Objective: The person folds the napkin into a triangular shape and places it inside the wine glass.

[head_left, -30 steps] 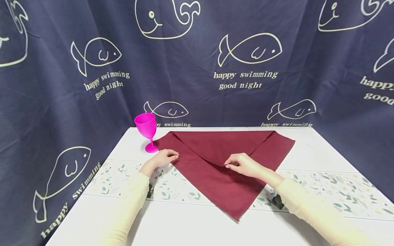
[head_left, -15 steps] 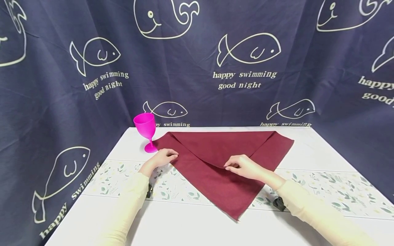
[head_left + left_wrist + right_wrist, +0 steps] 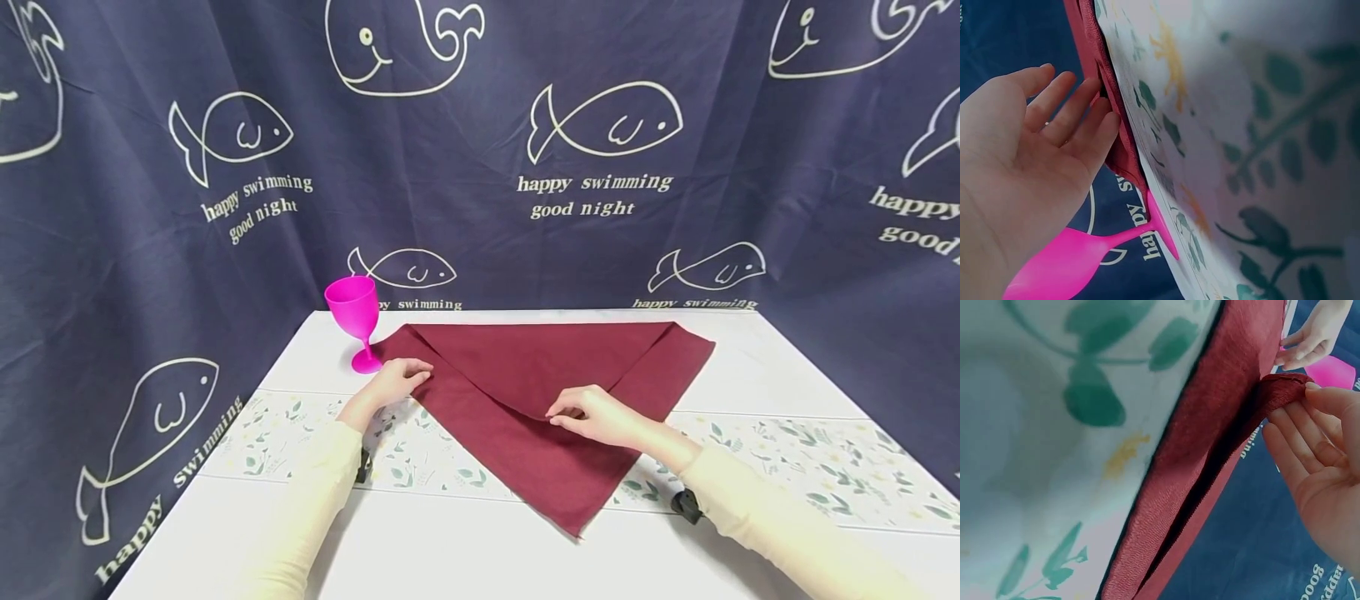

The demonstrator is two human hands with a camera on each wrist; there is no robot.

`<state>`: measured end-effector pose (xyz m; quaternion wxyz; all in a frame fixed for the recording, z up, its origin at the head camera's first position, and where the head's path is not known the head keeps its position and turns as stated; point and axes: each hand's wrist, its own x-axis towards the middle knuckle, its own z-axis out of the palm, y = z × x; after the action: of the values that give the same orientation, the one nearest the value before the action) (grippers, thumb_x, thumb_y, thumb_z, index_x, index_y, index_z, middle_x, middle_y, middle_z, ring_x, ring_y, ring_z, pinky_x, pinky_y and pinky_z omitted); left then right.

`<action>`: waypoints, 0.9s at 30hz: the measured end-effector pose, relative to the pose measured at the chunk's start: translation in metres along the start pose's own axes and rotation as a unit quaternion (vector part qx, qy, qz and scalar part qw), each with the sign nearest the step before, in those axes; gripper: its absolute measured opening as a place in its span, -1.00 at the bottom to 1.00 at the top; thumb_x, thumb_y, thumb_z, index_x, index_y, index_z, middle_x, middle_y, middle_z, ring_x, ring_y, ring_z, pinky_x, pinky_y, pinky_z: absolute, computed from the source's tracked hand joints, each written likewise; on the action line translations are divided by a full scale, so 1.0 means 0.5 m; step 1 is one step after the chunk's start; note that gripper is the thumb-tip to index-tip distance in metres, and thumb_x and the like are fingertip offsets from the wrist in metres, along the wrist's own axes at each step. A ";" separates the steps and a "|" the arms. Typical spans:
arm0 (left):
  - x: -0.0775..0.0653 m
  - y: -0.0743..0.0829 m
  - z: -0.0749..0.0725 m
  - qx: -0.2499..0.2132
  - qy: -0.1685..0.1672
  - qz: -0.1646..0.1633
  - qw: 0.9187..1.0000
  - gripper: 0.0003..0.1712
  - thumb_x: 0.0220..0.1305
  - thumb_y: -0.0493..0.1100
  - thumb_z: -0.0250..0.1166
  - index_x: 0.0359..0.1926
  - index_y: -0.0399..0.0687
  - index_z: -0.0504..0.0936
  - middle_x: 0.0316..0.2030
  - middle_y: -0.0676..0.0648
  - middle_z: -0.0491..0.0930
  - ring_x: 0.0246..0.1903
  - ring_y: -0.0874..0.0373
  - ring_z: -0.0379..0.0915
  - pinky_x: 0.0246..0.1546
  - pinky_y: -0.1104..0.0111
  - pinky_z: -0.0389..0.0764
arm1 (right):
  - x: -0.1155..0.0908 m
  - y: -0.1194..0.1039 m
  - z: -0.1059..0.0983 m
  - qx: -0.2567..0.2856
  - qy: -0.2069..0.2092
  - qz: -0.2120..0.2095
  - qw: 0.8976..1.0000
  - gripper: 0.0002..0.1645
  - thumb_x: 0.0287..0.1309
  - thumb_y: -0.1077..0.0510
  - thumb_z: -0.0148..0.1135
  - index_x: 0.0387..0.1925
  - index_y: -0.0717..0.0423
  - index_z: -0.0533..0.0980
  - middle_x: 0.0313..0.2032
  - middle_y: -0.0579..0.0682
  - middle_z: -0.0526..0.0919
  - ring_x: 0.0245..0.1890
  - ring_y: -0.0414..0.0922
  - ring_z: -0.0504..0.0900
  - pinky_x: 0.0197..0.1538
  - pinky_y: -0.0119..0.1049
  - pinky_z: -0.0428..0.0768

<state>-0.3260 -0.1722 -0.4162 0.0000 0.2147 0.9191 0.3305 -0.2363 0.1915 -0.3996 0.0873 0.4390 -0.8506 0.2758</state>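
Observation:
A dark red cloth napkin (image 3: 555,483) lies on the table with one corner pointing at me and its far part folded over as a triangular flap (image 3: 525,358). My right hand (image 3: 600,417) pinches the tip of that flap between thumb and fingers. In the right wrist view the held tip (image 3: 1285,390) is lifted, leaving a dark gap above the lower layer. My left hand (image 3: 393,382) rests at the napkin's left edge, fingers loosely extended; the left wrist view has its fingertips (image 3: 1110,122) right at the cloth. Behind it stands a bright pink goblet (image 3: 356,308), upright.
The goblet's foot sits right beside the napkin's left corner. A leaf-patterned strip (image 3: 787,467) runs across the white table (image 3: 450,550). A navy curtain (image 3: 465,167) printed with fish and whales hangs behind and at both sides.
My right hand has drawn the flap's tip slightly towards me, and the flap's edge sits a little lower. The left hand has barely moved.

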 end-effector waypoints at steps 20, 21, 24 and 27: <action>-0.008 0.012 -0.008 0.032 -0.016 -0.008 0.999 -0.71 0.31 -0.18 0.13 -0.06 -0.21 0.64 -0.08 -0.17 0.65 0.08 -0.07 0.48 0.15 0.10 0.42 | -0.021 -0.018 0.010 0.030 -0.021 -0.017 0.999 -0.90 0.08 0.32 0.26 -0.34 0.19 0.66 -0.43 -0.04 0.67 -0.41 -0.32 0.62 -0.35 -0.53 0.61; -0.008 0.012 -0.008 0.033 -0.017 -0.007 0.999 -0.71 0.31 -0.18 0.13 -0.06 -0.21 0.64 -0.08 -0.17 0.65 0.08 -0.07 0.48 0.15 0.10 0.42 | -0.022 -0.019 0.010 0.031 -0.023 -0.018 0.999 -0.91 0.08 0.31 0.26 -0.34 0.18 0.66 -0.43 -0.03 0.67 -0.41 -0.33 0.61 -0.35 -0.53 0.61; -0.009 0.011 -0.009 0.032 -0.020 -0.008 0.999 -0.71 0.31 -0.17 0.13 -0.07 -0.21 0.64 -0.08 -0.16 0.65 0.08 -0.06 0.48 0.14 0.10 0.42 | -0.024 -0.023 0.011 0.034 -0.027 -0.025 0.999 -0.92 0.08 0.30 0.28 -0.36 0.18 0.66 -0.44 -0.02 0.67 -0.42 -0.36 0.59 -0.37 -0.49 0.62; -0.010 0.011 -0.009 0.032 -0.020 -0.006 0.999 -0.71 0.31 -0.17 0.12 -0.07 -0.22 0.65 -0.09 -0.16 0.66 0.08 -0.07 0.47 0.15 0.10 0.42 | -0.026 -0.023 0.011 0.038 -0.032 -0.030 0.998 -0.93 0.06 0.31 0.29 -0.37 0.18 0.66 -0.45 -0.04 0.67 -0.43 -0.38 0.58 -0.39 -0.44 0.63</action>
<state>-0.3200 -0.1729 -0.4099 0.0141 0.2154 0.9304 0.2963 -0.2187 0.1920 -0.4047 0.0513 0.4759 -0.8286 0.2904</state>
